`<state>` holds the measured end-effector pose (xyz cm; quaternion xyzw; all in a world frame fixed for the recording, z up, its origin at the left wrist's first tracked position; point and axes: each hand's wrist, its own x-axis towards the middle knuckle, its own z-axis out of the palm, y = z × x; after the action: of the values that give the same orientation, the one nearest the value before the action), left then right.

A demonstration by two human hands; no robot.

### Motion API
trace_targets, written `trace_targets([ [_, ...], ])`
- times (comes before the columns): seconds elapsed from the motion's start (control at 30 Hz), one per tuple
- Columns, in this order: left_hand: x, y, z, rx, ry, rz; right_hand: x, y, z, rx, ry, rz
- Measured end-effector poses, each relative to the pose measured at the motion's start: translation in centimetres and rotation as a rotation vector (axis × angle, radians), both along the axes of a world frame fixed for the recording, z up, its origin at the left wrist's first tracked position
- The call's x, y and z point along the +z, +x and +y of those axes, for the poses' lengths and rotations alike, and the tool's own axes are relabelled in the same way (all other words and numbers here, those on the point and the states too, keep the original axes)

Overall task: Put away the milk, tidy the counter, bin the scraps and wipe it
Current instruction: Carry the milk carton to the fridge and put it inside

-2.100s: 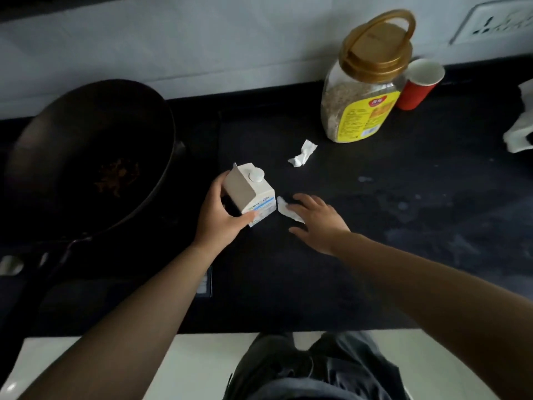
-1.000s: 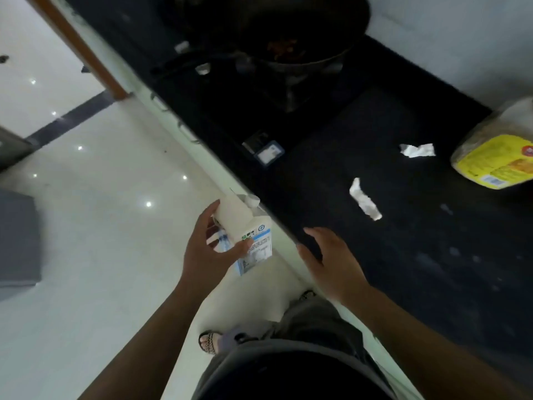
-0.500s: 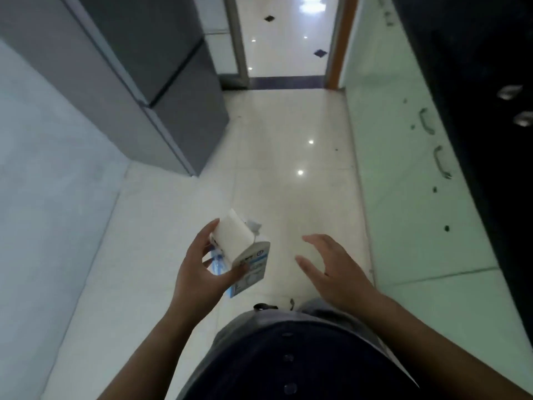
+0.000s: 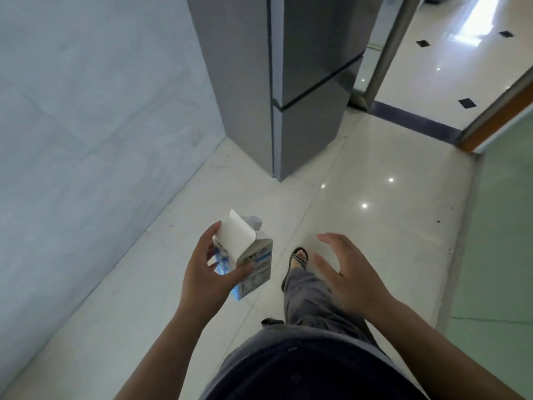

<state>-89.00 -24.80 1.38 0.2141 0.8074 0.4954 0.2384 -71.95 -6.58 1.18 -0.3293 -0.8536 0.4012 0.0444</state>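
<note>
My left hand point(image 4: 204, 277) grips a small white and blue milk carton point(image 4: 248, 252) with a white screw cap, tilted, held over the floor at waist height. Beside it to the right, my right hand point(image 4: 350, 280) hovers with fingers spread and nothing in it. A tall grey fridge point(image 4: 291, 82) with its doors closed stands ahead against the left wall, about a step or two away. The counter is out of view.
A pale tiled wall point(image 4: 86, 125) runs along the left. Glossy white floor tiles point(image 4: 375, 174) lie ahead. A doorway with a metal post point(image 4: 389, 50) and wooden frame point(image 4: 496, 114) opens at the upper right. Green cabinet fronts point(image 4: 501, 226) line the right edge.
I have turned away from the black counter, carrying the milk carton in my left hand. The view swung left and the grey fridge now stands closer, nearly straight ahead.
</note>
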Motion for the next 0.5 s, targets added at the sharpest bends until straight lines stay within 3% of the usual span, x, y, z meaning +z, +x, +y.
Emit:
trace_targets([
  [0.2,0.4,-9.8,7.5,0.109,-0.002,0.038,-0.1,-11.0,9.5,0.088,0.019,-0.017],
  [0.5,5.0,-27.1,19.6,0.072,0.033,0.185,6.8,-31.3,24.6,0.036,0.213,0.144],
])
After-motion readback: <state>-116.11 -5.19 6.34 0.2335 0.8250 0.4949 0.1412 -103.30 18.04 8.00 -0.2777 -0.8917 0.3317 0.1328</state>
